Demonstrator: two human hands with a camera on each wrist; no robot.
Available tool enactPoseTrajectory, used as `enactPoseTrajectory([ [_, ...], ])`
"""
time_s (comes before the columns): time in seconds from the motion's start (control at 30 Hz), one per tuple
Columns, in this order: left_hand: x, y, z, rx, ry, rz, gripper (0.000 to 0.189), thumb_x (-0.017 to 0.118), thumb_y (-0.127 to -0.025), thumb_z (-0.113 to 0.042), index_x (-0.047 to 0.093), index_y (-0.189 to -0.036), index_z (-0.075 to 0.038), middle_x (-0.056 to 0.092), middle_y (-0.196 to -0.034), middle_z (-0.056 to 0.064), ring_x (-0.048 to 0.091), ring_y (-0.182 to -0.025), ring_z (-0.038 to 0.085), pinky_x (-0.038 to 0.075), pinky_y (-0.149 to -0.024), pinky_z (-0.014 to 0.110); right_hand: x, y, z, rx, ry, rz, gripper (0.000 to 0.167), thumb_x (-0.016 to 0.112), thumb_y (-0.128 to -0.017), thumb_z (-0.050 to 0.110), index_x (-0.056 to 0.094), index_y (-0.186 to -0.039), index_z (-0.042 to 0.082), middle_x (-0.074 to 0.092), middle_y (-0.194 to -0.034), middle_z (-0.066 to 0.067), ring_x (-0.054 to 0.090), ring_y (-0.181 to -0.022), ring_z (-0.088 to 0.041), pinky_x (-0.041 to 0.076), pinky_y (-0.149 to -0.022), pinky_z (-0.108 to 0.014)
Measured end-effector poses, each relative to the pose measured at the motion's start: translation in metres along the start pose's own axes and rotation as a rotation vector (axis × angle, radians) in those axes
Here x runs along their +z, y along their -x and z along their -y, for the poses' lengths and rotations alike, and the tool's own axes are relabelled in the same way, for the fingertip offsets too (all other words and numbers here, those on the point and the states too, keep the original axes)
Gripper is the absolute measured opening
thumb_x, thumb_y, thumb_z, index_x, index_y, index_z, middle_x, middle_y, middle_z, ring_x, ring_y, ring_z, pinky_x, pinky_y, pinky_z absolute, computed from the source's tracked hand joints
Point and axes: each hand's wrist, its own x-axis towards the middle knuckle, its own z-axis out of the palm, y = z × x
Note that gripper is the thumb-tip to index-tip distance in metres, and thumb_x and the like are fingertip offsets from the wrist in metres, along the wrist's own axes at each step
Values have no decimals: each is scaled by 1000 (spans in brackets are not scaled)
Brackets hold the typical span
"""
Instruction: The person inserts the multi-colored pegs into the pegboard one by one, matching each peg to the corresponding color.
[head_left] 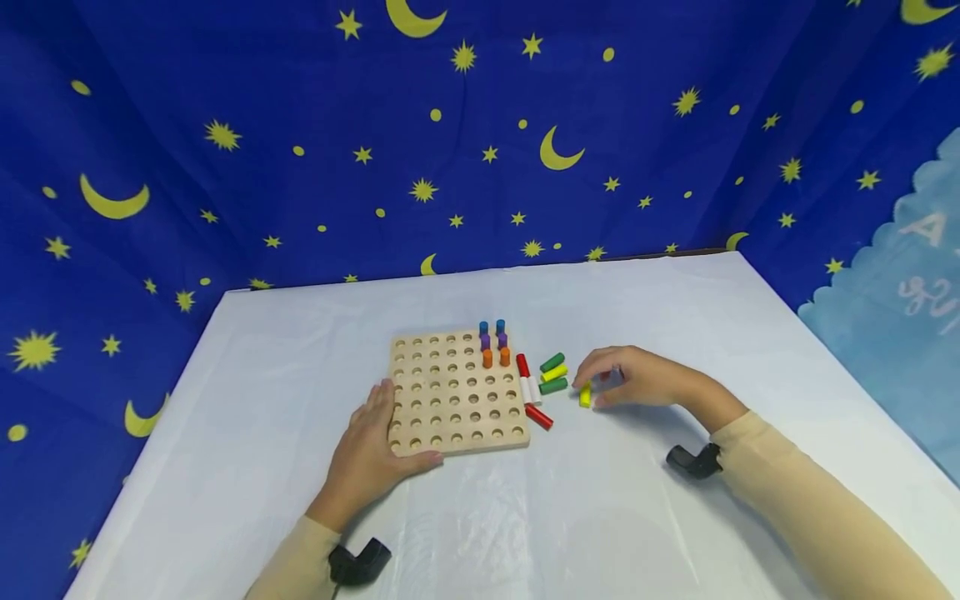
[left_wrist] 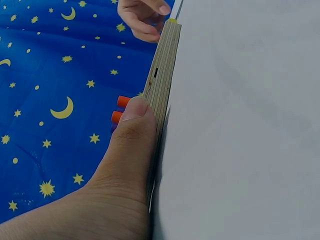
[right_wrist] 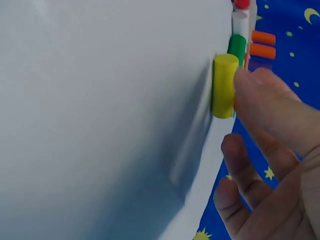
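Note:
A square wooden pegboard point(head_left: 442, 400) with rows of holes lies flat on the table. My left hand point(head_left: 367, 446) rests against its near left corner, fingers along the left side and thumb point(left_wrist: 132, 130) laid on the front edge. Two blue, two purple and two orange pegs point(head_left: 487, 358) stand in holes at its far right. To the right of the board, my right hand point(head_left: 633, 377) reaches over a yellow peg point(right_wrist: 223, 86) lying on the table. Its thumb tip is at the peg's upper side, index finger across from it; the index fingertip is hidden in the right wrist view.
Between the board and my right hand lie loose pegs: two red point(head_left: 538, 417), two white point(head_left: 530, 390), two green point(head_left: 553, 386) and another yellow peg point(head_left: 554, 372). The table point(head_left: 525, 525) has a white cover. A blue star-patterned cloth point(head_left: 480, 200) hangs behind it.

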Motion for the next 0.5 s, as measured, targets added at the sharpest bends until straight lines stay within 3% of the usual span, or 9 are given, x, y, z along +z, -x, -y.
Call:
enactPoseTrajectory([
  [0.23,-1,1,0,-16,11,7,141,76,-61,-79,12,-157,2,16,-164,21,16,-153,39,18,-124,54,7,-4,0,7,125,-16,30,79,-83,10,76,-109,24,71,-108,11,60,-95,-11,55,-88,-31],
  [0.5,1,1,1,-7,18,-8,142,76,-60,-78,13,-157,3,17,-164,21,17,-153,39,19,-124,55,9,-6,4,70,159,-22,25,78,-85,13,75,-109,20,69,-99,9,56,-88,-12,52,-78,-26],
])
